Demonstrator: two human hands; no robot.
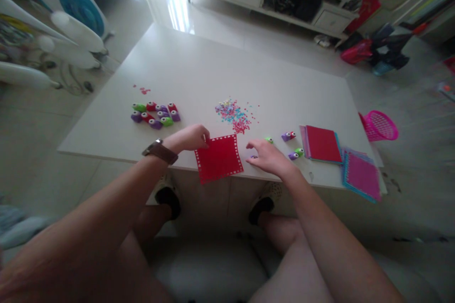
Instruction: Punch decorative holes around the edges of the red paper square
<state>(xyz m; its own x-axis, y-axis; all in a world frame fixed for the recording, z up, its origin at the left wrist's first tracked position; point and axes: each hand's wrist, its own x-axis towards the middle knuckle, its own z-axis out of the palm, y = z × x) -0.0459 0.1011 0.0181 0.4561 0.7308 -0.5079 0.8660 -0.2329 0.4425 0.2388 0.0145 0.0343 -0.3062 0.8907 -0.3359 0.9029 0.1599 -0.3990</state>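
Observation:
A red paper sheet (218, 158) with small holes along its top and side edges lies at the table's front edge, its lower part overhanging. My left hand (192, 137), wearing a wristwatch (160, 151), has its fingers pinched at the sheet's upper left corner. To the right of the sheet, my right hand (268, 156) is open, thumb and fingers apart around a small purple craft punch (253, 156). A green punch (269, 140) sits just behind that hand. Colourful paper confetti (232, 114) is heaped beyond the sheet.
Several purple, red and green punches (155, 115) cluster at left on the white table (199, 66); others (295, 154) lie at right. A red-topped paper stack (323, 144) and pink and blue sheets (361, 175) are farther right. A pink basket (381, 125) stands beyond the table.

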